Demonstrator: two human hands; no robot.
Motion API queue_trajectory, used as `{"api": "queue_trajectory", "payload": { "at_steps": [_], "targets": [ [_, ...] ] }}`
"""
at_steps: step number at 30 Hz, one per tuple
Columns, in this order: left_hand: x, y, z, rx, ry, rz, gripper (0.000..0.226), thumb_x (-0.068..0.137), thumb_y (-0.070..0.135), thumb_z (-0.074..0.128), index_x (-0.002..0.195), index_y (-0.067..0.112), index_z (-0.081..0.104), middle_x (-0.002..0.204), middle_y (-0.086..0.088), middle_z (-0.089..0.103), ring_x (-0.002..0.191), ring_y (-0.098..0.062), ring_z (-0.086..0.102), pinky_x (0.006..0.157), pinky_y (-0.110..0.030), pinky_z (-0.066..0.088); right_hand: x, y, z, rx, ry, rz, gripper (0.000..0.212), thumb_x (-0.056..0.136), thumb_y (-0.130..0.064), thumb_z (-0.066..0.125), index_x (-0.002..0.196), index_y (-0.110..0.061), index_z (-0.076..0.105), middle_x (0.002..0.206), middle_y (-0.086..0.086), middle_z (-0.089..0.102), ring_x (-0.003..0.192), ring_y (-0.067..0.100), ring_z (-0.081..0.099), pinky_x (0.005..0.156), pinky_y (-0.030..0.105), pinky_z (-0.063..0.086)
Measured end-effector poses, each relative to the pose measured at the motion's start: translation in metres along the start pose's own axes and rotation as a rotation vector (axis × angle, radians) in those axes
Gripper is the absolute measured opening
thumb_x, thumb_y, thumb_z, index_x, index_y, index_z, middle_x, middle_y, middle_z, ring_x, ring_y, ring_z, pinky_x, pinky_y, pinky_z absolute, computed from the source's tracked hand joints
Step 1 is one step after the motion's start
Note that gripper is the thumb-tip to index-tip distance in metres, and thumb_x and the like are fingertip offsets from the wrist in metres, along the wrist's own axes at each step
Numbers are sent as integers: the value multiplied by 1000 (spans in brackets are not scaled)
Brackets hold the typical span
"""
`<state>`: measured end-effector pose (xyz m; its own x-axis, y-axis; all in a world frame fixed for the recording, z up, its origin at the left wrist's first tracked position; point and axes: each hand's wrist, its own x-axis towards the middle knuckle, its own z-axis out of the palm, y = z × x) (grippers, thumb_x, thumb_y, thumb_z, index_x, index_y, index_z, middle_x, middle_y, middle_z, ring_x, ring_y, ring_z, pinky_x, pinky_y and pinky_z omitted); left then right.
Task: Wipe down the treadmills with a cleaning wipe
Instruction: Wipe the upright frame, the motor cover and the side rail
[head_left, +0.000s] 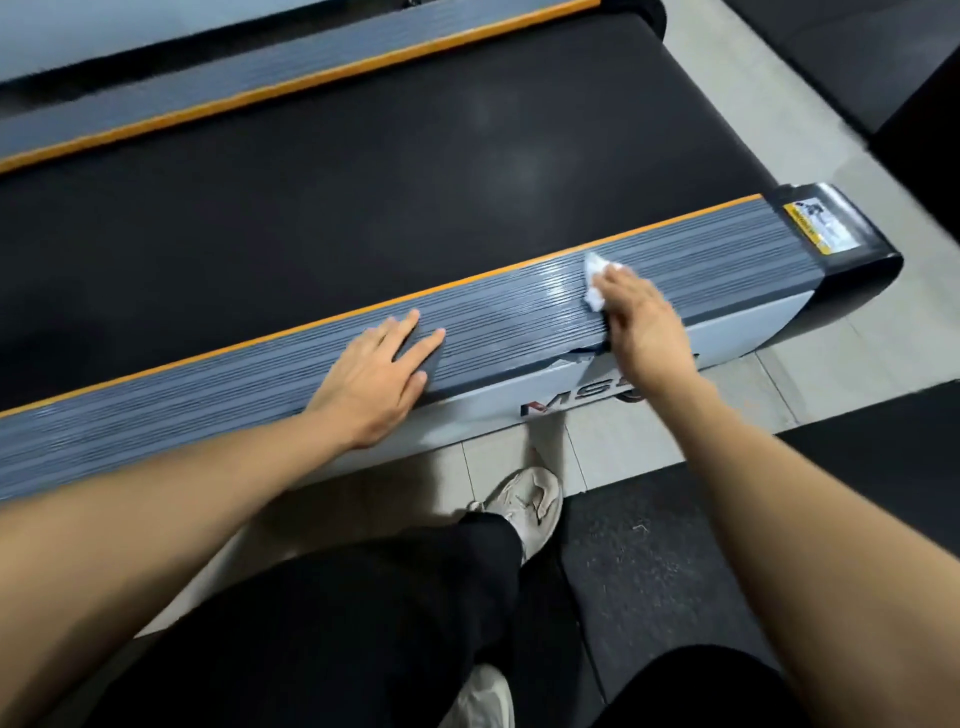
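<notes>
A treadmill lies across the view, with a black belt (363, 171) and a grey ribbed side rail (218, 395) edged in orange. My right hand (641, 317) presses a crumpled white wipe (596, 275) onto the rail near its right end; a wet sheen shows beside the wipe. My left hand (379, 379) rests flat on the same rail, fingers spread, holding nothing. Most of the wipe is hidden under my right fingers.
The rail's black end cap (852, 249) carries a yellow warning sticker (815, 228). A second grey rail (260, 73) runs beyond the belt. Below are pale floor tiles (841, 358), a dark rubber mat (665, 561), my legs in black trousers and light shoes (530, 504).
</notes>
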<state>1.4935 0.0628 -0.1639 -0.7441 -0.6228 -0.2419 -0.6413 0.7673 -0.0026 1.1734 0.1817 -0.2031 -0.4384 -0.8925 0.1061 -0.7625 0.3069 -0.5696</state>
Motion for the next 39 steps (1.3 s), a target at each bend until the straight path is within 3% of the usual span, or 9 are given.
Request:
{"api": "queue_trajectory", "payload": {
  "at_steps": [5, 10, 14, 16, 19, 23, 28, 33, 39],
  "targets": [
    [45, 20, 7, 74, -15, 159, 71, 95, 64, -6, 160, 36, -18, 170, -2, -16, 158, -25, -8, 128, -44, 0, 10, 38, -22, -64, 73, 44, 52, 92, 1, 50, 143, -12, 55, 153, 10, 46, 145, 28, 38, 122, 32, 19],
    [55, 28, 22, 40, 44, 164, 66, 98, 61, -8, 156, 35, -27, 169, 2, -22, 156, -21, -18, 128, -41, -8, 11, 44, -15, -69, 122, 33, 54, 92, 0, 48, 144, -14, 54, 154, 8, 45, 146, 25, 36, 124, 36, 19],
    [53, 22, 27, -45, 103, 203, 67, 104, 58, 6, 163, 29, -10, 171, 4, -12, 157, -15, -13, 129, -39, -3, 11, 42, -15, -64, 117, 65, 51, 95, -1, 47, 143, -13, 55, 155, 7, 44, 147, 25, 35, 124, 32, 18],
    [50, 20, 28, -168, 164, 183, 68, 106, 52, 15, 165, 20, 6, 172, 1, 0, 158, -13, -2, 129, -38, 3, 3, 25, -7, -57, 136, 65, 50, 91, 2, 48, 138, -10, 59, 150, 11, 51, 141, 30, 42, 121, 35, 26],
    [48, 21, 31, -252, 274, 139, 64, 107, 41, 24, 161, 8, 24, 169, -9, 18, 157, -19, 15, 129, -36, 10, -28, -32, 29, 56, 97, -124, 50, 82, -1, 46, 128, -6, 66, 136, 14, 62, 129, 33, 54, 116, 45, 36],
    [52, 20, 33, -218, 321, 174, 62, 110, 38, 20, 152, -3, 40, 160, -21, 36, 150, -33, 33, 126, -45, 23, -62, -91, 83, 153, -25, -404, 40, 91, 0, 56, 130, -2, 65, 141, 14, 58, 137, 29, 49, 118, 43, 31],
    [52, 20, 34, -202, 300, 190, 64, 108, 38, 19, 152, -4, 38, 161, -22, 34, 151, -34, 31, 125, -49, 24, -52, -63, 67, -7, -109, -589, 41, 102, -8, 49, 143, -9, 54, 152, 7, 48, 145, 23, 40, 121, 42, 29],
    [52, 21, 35, -240, 339, 171, 62, 107, 37, 23, 155, 0, 36, 163, -18, 31, 152, -30, 28, 126, -46, 21, -43, 3, 3, -118, -24, -358, 52, 95, -2, 62, 145, -12, 53, 153, 5, 47, 144, 22, 40, 123, 36, 25],
    [53, 20, 38, -215, 339, 165, 63, 107, 40, 22, 156, 2, 35, 164, -19, 30, 153, -31, 27, 126, -48, 23, -37, 38, -27, -121, 50, -152, 43, 103, -11, 53, 145, -15, 53, 154, 3, 45, 147, 17, 35, 122, 44, 27]
  ]
}}
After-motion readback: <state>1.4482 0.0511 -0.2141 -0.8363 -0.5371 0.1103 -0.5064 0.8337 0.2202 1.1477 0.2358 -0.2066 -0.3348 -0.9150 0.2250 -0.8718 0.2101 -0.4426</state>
